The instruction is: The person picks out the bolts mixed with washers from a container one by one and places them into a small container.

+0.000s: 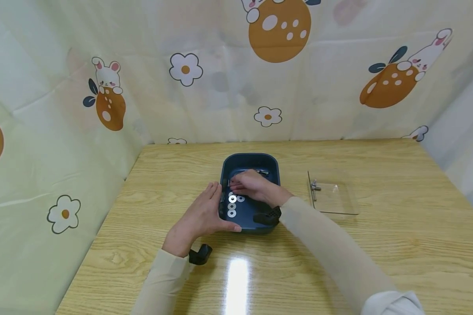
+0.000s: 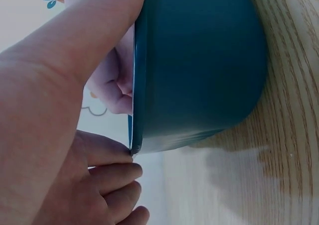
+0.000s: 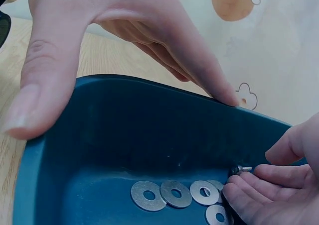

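A dark blue plastic bin [image 1: 250,157] stands on the table. My left hand [image 1: 201,214] rests over its front left corner, fingers along the left rim and thumb on the front rim; the right wrist view shows these fingers straight. My right hand [image 1: 256,186] reaches inside, its fingers [image 3: 244,197] beside a small metal bolt [image 3: 241,169] near the left wall. Thumb and fingers stand apart, and the bolt lies at the fingertips, not visibly pinched. Several flat metal washers [image 3: 148,195] lie on the bin floor next to that hand.
More metal hardware [image 1: 263,173] lies at the bin's far end. To the right, a clear plastic piece [image 1: 339,201] lies on the wooden table [image 1: 402,245], with a bolt [image 1: 315,188] at its left side. A patterned curtain [image 1: 220,105] hangs behind.
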